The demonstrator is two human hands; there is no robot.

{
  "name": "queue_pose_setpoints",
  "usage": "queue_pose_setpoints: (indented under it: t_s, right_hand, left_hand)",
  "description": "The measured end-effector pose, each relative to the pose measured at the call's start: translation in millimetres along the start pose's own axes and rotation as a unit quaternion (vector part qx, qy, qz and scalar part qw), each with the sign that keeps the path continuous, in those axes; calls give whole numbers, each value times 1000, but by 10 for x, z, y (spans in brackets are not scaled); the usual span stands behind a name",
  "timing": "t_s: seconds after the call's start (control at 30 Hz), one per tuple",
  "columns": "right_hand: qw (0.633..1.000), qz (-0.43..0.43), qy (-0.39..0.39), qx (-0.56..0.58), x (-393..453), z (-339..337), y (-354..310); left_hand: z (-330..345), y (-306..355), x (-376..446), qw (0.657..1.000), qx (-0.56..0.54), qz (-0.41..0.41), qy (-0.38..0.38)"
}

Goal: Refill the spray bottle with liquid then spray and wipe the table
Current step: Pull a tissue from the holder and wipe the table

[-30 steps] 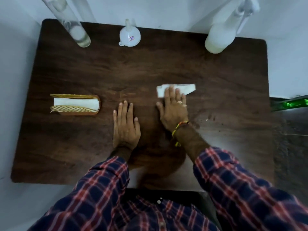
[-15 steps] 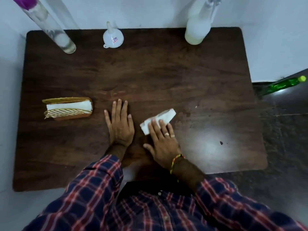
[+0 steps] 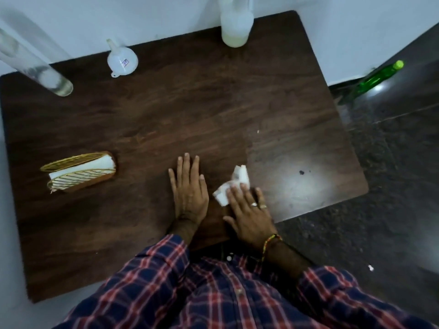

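We find the tissue (image 3: 231,186) near the table's (image 3: 213,103) front edge, bunched and pressed flat under the right hand's (image 3: 249,210) straight fingers. A second ago it lay further back, unfolded; it has been drawn toward the person, so a wiping stroke is in progress. The left hand (image 3: 188,186) stays spread flat just beside it, gripping nothing. The spray bottle (image 3: 236,22) stands at the far edge, well apart. A dark speck (image 3: 301,172) remains to the right, apparently unwiped.

Shirt (image 3: 213,288): navy-and-red plaid, buttoned front. Right wrist: multicoloured thread band (image 3: 270,243). Right hand (image 3: 251,217): two finger rings (image 3: 258,205).
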State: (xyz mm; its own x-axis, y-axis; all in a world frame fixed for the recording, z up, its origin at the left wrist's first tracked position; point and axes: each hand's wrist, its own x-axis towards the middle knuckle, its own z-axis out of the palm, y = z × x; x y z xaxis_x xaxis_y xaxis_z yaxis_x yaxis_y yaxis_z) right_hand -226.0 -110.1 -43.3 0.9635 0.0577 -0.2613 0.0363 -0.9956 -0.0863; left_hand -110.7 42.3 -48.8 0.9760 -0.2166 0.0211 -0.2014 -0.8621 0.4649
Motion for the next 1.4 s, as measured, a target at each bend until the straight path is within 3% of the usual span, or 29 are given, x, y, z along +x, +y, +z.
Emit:
queue_pose_setpoints:
  t_s: [0.07,0.13,0.3,0.37,0.53,0.63,0.73,0.8,1.0,1.17,1.23,1.33,1.4]
  right_hand:
    - [993,119,7,20,31,-39,217]
    - [982,184,20,45,225,-128,337]
    - [996,65,8,56,394,-196,102]
    - [995,84,7,46,210,-161,153]
    - [939,333,22,85,143,-181,611]
    - [956,273,25,106,540,-268,669]
    - [993,79,11,90,825,-285,441]
    - [998,2,11,57,814,-264,441]
    - [979,184,10,88,1310,-463,892]
    - [998,-23,-10,60,1595,-568,593]
    - [999,11,1,46,1605,-556,720]
    - [988,137,7,73,1934,-647,978]
    - [984,158,13,78,2270,-732,1043]
  left_hand:
    - [8,-12,37,1000,1,10,-12]
    - [43,43,91,1000,5,20,-22]
    - [116,344,248,997,9,61,-46]
    - [109,412,283,997,8,59,-41]
    - [153,494,298,998,-5,48,-38]
    - [236,628,300,997,-7,52,-47]
    - [292,715,340,997,-6,58,-43]
    - [274,686,412,998,-9,42,-35]
    - [194,474,633,1000,12,-24,0]
    - [222,452,804,999,16,-50,16]
    - [254,392,816,998,36,-47,15]
    - [289,359,809,997,58,-43,25]
    - [296,403,785,997,59,-31,37]
